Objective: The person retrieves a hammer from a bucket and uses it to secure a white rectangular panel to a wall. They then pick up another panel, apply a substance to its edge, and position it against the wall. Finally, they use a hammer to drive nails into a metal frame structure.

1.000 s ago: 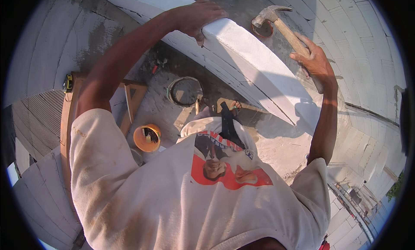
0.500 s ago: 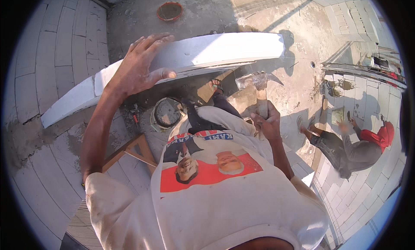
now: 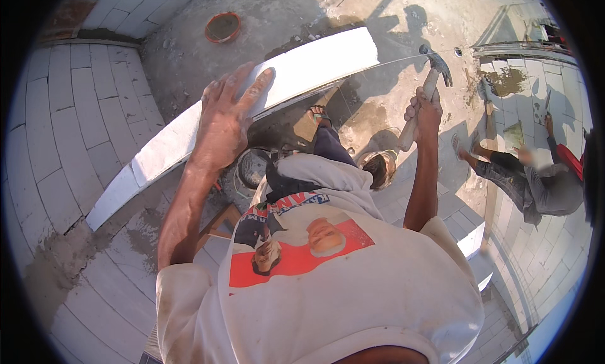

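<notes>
My left hand [image 3: 224, 125] rests on top of the low white block wall [image 3: 315, 58], palm down with fingers spread. The wall curves across in front of me, its far end sunlit. My right hand [image 3: 423, 115] is wrapped round the wooden handle of a claw hammer [image 3: 431, 80]. The hammer is raised to the right of the wall's end, its metal head uppermost and apart from the wall. A thin line [image 3: 403, 60] runs from near the wall's end toward the hammer head.
An orange-rimmed basin [image 3: 222, 27] of grey material sits beyond the wall. Buckets [image 3: 253, 169] stand near my legs, one [image 3: 380, 167] on the right. A co-worker [image 3: 535, 181] bends by the block wall at right. A round hole [image 3: 458, 51] shows in the floor.
My left hand has come down from a raised position onto the wall top. My right hand has lifted the hammer up and to the right, and the hammer has turned. The view has shifted.
</notes>
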The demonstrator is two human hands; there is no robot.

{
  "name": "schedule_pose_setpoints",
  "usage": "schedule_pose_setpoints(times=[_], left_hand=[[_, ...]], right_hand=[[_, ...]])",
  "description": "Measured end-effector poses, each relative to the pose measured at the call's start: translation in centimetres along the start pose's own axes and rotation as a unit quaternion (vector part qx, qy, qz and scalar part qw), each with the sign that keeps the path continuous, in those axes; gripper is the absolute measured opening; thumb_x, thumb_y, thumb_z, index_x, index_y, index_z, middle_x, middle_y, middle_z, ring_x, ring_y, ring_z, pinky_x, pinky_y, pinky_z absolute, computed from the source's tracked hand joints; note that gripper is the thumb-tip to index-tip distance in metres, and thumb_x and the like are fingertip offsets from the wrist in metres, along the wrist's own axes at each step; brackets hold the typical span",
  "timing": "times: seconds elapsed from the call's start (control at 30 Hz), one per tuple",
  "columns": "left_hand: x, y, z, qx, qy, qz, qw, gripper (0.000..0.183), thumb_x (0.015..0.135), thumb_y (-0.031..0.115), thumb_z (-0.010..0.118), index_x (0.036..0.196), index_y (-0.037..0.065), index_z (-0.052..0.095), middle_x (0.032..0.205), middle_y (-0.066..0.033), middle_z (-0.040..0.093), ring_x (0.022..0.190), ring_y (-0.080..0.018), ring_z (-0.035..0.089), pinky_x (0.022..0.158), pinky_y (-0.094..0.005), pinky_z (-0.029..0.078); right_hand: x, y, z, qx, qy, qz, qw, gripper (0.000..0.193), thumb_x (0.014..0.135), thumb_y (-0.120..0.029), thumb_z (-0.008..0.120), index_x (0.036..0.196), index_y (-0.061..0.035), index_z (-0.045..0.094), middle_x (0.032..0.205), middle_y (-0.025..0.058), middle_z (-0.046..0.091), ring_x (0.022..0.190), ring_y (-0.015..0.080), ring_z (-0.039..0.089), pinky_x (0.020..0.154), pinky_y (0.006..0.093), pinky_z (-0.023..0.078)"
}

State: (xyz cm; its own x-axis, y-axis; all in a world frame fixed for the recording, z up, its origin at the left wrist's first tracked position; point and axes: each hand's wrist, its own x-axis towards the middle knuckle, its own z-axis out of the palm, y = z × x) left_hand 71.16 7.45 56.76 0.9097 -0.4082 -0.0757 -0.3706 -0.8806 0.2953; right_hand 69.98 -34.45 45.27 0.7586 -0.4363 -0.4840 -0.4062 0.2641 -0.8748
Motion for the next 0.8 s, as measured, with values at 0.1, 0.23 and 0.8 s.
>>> schedule_pose_setpoints(times=[0.1,0.23,0.8], left_hand=[[0.0,0.0,-0.2,-0.005,-0.012,-0.012,1.000,0.094,0.078,-0.012,0.068,0.156,0.035,0.045,0.159,-0.0067,0.041,0.143,-0.0328,0.043,0.123,-0.0539,0.034],[0.0,-0.3,-0.4,0.002,-0.014,-0.012,1.000,0.096,0.076,-0.010,0.075,0.155,0.037,0.046,0.160,-0.0057,0.041,0.143,-0.0339,0.043,0.122,-0.0500,0.038],[0.0,0.2,-0.3,-0.015,-0.017,-0.035,0.999,0.094,0.077,-0.007,0.075,0.153,0.041,0.047,0.158,-0.0039,0.043,0.144,-0.0321,0.044,0.127,-0.0535,0.030]], right_hand=[[-1.2,-0.8,3.1,-0.126,-0.134,0.063,0.981,0.040,0.102,-0.011,0.058,0.142,-0.0120,0.052,0.075,-0.0010,0.054,0.050,0.0088,0.049,0.044,0.0265,0.042],[-0.7,-2.8,1.4,-0.172,-0.159,0.090,0.968,0.061,0.100,-0.012,0.062,0.158,-0.0162,0.042,0.073,-0.0009,0.054,0.049,0.0077,0.049,0.041,0.0264,0.040],[1.0,-2.7,0.0,-0.137,-0.092,0.063,0.984,0.045,0.102,-0.010,0.057,0.147,-0.0124,0.051,0.072,-0.0012,0.052,0.049,0.0074,0.049,0.041,0.0253,0.040]])
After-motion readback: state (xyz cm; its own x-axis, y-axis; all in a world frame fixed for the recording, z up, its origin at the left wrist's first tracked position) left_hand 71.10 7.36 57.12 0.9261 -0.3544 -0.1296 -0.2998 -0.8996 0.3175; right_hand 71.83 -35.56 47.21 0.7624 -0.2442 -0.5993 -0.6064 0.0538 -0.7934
